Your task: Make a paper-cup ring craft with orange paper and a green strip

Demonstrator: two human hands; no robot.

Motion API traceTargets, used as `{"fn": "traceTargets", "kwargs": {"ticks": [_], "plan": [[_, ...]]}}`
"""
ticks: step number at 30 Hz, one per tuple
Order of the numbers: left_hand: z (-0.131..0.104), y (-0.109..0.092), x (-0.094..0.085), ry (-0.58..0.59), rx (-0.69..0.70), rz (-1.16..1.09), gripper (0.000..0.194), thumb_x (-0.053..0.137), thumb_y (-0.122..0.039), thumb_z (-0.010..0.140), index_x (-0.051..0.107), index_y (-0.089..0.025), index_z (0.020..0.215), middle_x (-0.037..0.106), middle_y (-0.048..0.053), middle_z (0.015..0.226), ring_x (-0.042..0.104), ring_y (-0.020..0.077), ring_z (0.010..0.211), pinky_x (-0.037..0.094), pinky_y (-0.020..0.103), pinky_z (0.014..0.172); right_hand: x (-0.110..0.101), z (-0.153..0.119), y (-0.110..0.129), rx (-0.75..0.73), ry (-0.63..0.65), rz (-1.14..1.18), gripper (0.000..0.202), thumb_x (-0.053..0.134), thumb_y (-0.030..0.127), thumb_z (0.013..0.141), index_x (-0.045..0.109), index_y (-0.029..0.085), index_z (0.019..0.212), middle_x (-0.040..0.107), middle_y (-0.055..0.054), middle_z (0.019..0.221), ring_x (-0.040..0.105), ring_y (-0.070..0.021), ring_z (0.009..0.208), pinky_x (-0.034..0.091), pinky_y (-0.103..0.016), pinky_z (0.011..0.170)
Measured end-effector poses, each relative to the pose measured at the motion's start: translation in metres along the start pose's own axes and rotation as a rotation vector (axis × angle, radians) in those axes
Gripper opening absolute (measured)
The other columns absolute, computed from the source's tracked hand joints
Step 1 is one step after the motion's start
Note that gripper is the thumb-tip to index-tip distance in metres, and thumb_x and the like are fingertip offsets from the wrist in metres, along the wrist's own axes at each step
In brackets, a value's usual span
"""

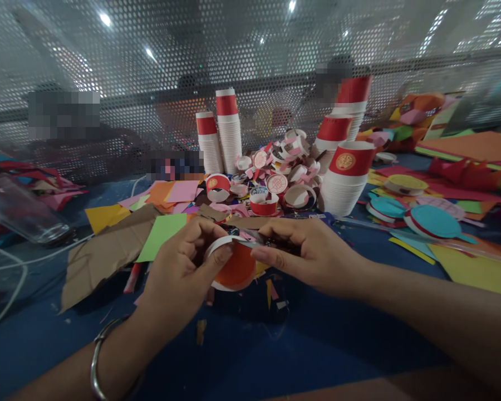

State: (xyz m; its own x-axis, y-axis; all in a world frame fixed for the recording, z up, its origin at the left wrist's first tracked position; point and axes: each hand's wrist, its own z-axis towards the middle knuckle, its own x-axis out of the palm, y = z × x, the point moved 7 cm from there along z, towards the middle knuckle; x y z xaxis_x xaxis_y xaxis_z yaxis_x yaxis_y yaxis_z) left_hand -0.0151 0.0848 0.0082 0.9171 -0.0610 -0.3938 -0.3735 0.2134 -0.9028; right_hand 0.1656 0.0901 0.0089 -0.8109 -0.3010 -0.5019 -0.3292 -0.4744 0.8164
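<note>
Near the middle of the close edge of the blue surface (317, 345), the person holds a cut-down paper cup (237, 270), its orange round face turned back toward them. The left hand (183, 262) grips its white rim, thumb on the near side and the other fingers curled behind. The right hand (317, 256) meets the same rim from the other side, thumb and forefinger pinching a thin greyish piece (248, 241) too blurred to identify. A silver bangle (95, 362) circles the left wrist. Just below the cup, small paper scraps (271, 289) lie scattered. Beyond the hands, toward the far edge, there's a heap of cut cup rings (292, 164), pink and white, with two upright stacks of red-and-white paper cups (229, 131) at its left and more nested stacks (345, 178) at its right, the nearest bearing a gold emblem. Toward the left edge I see a piece of brown cardboard (104, 259), with a green sheet (161, 239) overlapping it, then a white cable (20, 273) and a clear tumbler (25, 206). Toward the right edge sit two turquoise-topped paper discs (436, 221), a yellow one (406, 184) behind them, and a yellow sheet (476, 273) nearer. A perforated screen (250, 55) stands behind it all.
</note>
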Motion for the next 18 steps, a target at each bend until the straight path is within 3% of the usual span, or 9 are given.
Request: {"fn": "traceTargets", "kwargs": {"ticks": [6,12,18], "plan": [[-0.0005,0.0007,0.0013,0.008,-0.003,-0.007,0.024,0.072,-0.044,0.091,0.060,-0.024,0.094,0.067,-0.002,0.070,0.060,0.0152,0.043,0.048,0.023,0.031,0.0005,0.0000,0.0034,-0.044,0.008,-0.028,0.034,0.063,0.049,0.099,0.059,0.019,0.082,0.050,0.004,0.070,0.045,-0.0106,0.060,0.034,-0.025,0.055],[-0.0033,-0.0018,0.0019,0.024,0.032,-0.035,0.025,0.074,-0.045,0.091,0.061,-0.024,0.094,0.066,-0.002,0.070,0.060,0.0129,0.044,0.046,0.021,0.035,-0.0004,-0.0005,0.0045,-0.069,-0.019,-0.054,0.031,0.065,0.046,0.099,0.065,0.018,0.086,0.055,0.003,0.071,0.047,-0.0103,0.060,0.036,-0.024,0.054],[-0.0005,0.0024,0.0082,0.079,-0.021,-0.132,0.027,0.077,-0.044,0.088,0.060,-0.024,0.090,0.061,-0.005,0.065,0.053,0.0110,0.040,0.045,0.020,0.034,0.0002,-0.0013,0.0061,-0.096,-0.034,-0.051,0.031,0.065,0.045,0.099,0.066,0.017,0.086,0.052,0.004,0.068,0.045,-0.0091,0.057,0.034,-0.023,0.052]]}}
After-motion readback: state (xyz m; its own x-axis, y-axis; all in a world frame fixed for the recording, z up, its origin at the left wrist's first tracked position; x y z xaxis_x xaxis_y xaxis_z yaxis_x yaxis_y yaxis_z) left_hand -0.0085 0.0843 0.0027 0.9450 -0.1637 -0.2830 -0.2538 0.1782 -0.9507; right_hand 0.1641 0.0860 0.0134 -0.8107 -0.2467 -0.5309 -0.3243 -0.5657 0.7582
